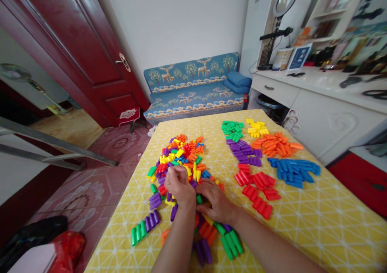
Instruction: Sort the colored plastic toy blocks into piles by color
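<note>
A heap of mixed plastic building pieces (173, 154), shaped like short joined tubes, lies in the middle-left of the table. My left hand (179, 186) is over the heap with its fingers curled together; whatever they hold, if anything, is hidden. Close beside it, my right hand (219, 202) is low at the heap's near side, thumb and fingers apart and curved around loose pieces. Near my forearms lie green tube pieces (231, 245), purple pieces (203, 252) and, on the left, a green piece (138, 233) beside a purple piece (152, 220).
On the right of the yellow tablecloth (317, 216) lie single-colour groups: green (232, 130), yellow (257, 128), purple (242, 150), orange (276, 145), blue (293, 170) and red (256, 186). Beyond stand a blue sofa (193, 100) and a white cabinet (332, 108).
</note>
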The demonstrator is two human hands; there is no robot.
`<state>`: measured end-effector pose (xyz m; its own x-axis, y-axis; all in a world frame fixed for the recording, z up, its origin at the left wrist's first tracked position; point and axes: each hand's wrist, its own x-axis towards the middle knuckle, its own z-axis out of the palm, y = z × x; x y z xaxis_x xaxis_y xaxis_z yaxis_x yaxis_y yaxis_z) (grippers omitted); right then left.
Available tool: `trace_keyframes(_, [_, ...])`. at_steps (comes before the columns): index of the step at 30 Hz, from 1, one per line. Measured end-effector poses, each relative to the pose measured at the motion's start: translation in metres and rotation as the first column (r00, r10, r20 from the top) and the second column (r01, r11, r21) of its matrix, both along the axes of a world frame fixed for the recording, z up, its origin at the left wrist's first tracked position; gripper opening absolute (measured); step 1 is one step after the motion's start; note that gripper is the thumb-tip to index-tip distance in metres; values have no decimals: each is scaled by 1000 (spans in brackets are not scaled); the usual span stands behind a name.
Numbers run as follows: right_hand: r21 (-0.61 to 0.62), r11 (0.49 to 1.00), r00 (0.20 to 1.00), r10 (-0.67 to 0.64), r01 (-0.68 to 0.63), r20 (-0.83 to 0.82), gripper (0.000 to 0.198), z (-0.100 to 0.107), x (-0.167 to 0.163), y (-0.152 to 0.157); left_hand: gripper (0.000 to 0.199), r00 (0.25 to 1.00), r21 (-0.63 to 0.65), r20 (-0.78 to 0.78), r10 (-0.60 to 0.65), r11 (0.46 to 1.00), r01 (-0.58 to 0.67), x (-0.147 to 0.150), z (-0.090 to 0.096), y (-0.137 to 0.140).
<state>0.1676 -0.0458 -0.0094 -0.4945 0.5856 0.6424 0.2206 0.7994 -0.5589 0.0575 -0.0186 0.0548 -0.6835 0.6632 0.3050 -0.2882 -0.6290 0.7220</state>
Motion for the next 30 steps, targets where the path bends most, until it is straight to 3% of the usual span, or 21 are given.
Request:
trace_keyframes(3, [30,998,997,48,-50,65,14,5,0,0,39,999,54,-49,0,999,3,-4,4,1])
trace_keyframes(5, [39,996,994,75,-78,77,14,7,0,-2,40,994,66,-103,-19,998,26,-13,8,5])
trace_keyframes(7, [26,996,994,89,-90,64,22,8,2,-3,40,977,17,-204,-58,998,63,-24,9,13])
trace_keyframes(9, [-12,999,999,42,-42,24,26,6,4,-3,37,895,-130,-410,-173,983,131,-36,9,21])
trace_keyframes(11, [-67,991,991,-120,116,-67,26,1,7,0,27,659,-306,-671,-340,937,171,-45,6,28])
trace_keyframes(13, [-135,944,934,-320,300,-157,25,-8,9,7,25,282,-424,-847,-451,892,154,-48,2,31])
trace_keyframes(15, [-197,883,866,-462,426,-194,24,-18,12,15,33,-85,-485,-874,-478,869,98,-47,-3,30])
trace_keyframes(16, [-224,857,841,-505,463,-192,23,-22,14,20,38,-217,-498,-852,-476,866,54,-45,-6,30])
trace_keyframes(18, [-273,817,810,-560,507,-173,25,-31,16,27,46,-368,-495,-798,-477,868,-51,-41,-11,29])
trace_keyframes(23, [-320,795,812,-573,515,-115,32,-40,18,31,53,-448,-465,-735,-509,859,-214,-36,-16,34])
trace_keyframes(30, [-337,831,867,-493,443,-75,47,-35,16,30,41,-470,-477,-733,-492,864,-161,-36,-8,44])
